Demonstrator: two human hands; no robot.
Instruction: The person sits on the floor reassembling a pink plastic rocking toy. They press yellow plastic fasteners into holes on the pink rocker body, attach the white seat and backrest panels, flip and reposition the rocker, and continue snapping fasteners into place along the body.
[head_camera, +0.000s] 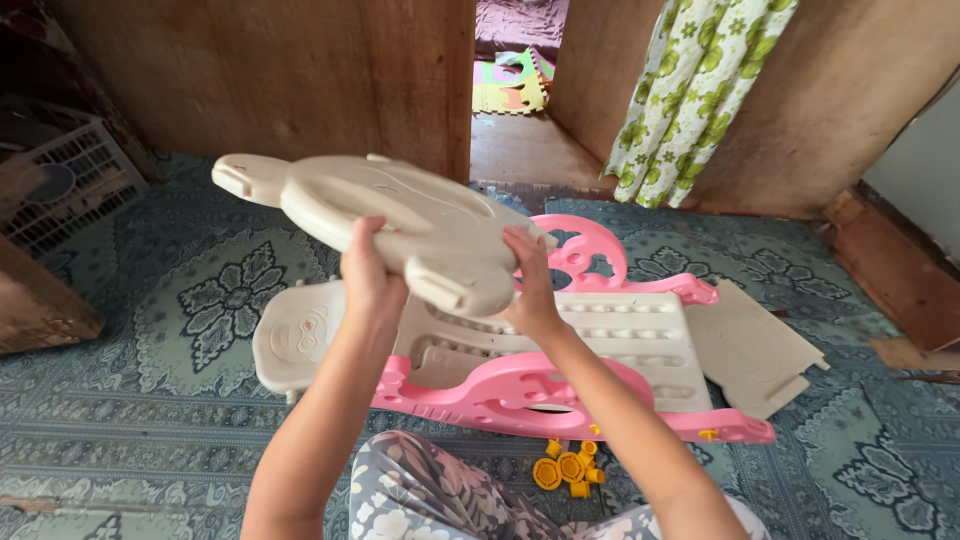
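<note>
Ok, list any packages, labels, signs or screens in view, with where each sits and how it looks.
None in view: no package, label, sign or screen.
Cream plastic panel: animal-shaped, held up by both hands, left hand, right hand.
Pink and cream toy frame: lying on the patterned floor mat.
Yellow plastic fasteners: by the knees.

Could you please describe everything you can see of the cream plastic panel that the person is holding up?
The cream plastic panel is a flat, moulded piece with rounded, animal-like contours: a rounded lobe juts out at its far left end and a blunt tab sticks out at its lower near edge. It looks like matte hard plastic. It is held in the air, tilted, above the pink and cream toy frame on the patterned floor covering. The left hand grips its near edge; the right hand holds its right side.
</note>
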